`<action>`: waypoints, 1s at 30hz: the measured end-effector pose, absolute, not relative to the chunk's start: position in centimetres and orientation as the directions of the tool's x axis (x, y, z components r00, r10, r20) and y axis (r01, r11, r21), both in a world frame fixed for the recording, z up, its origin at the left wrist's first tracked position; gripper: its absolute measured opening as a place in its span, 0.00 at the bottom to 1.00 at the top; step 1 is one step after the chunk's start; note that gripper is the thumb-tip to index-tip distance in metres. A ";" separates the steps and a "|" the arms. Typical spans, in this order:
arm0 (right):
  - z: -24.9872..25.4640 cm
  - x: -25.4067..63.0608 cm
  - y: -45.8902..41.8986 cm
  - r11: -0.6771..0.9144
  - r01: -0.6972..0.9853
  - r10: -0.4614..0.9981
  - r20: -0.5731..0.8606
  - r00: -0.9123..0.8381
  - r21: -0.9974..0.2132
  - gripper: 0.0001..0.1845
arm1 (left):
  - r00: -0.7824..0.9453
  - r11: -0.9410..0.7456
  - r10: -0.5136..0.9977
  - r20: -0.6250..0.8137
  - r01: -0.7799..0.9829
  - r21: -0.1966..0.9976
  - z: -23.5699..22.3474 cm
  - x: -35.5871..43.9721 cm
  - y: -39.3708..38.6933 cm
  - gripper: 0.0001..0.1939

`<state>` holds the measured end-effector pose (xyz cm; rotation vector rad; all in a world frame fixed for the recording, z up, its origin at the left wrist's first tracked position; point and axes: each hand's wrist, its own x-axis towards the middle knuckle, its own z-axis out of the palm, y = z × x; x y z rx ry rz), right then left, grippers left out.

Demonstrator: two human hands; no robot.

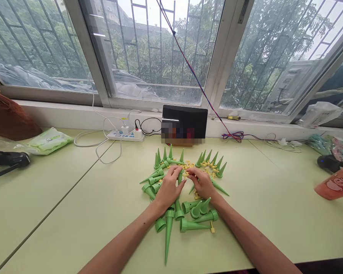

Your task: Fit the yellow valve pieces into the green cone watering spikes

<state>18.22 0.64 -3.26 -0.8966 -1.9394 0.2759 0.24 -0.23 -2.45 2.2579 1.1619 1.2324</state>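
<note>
Forearms point(122, 239) foremost, green cone point(180, 177) pinched between left fingers point(175, 171), yellow piece point(185, 174) between right fingers point(194, 172).

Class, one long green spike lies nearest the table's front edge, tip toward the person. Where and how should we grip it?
Probably best: pinch the long green spike from above, thumb and finger either side, mid-shaft. It lies flat with bare table beside that slim part, while neighbouring green pieces crowd its ribbed collar.

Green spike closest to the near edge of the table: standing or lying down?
Lying down: the green spike stretches flat along the tabletop, pointed tip towards the near edge, wide collar at the far end.
</note>
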 end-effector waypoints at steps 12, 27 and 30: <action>-3.1 18.1 0.5 0.618 0.449 0.775 0.597 -0.207 -0.646 0.06 | 0.259 -0.599 0.795 0.549 0.478 0.642 -2.1 0.3 -0.2 0.18; -2.9 18.2 0.7 0.675 0.432 0.730 0.624 -0.278 -0.597 0.06 | 0.189 -0.515 0.856 0.481 0.396 0.760 -1.5 0.3 -0.1 0.18; -3.0 18.3 0.9 0.698 0.436 0.708 0.642 -0.296 -0.568 0.06 | 0.201 -0.523 0.851 0.485 0.396 0.755 -1.6 0.3 -0.1 0.18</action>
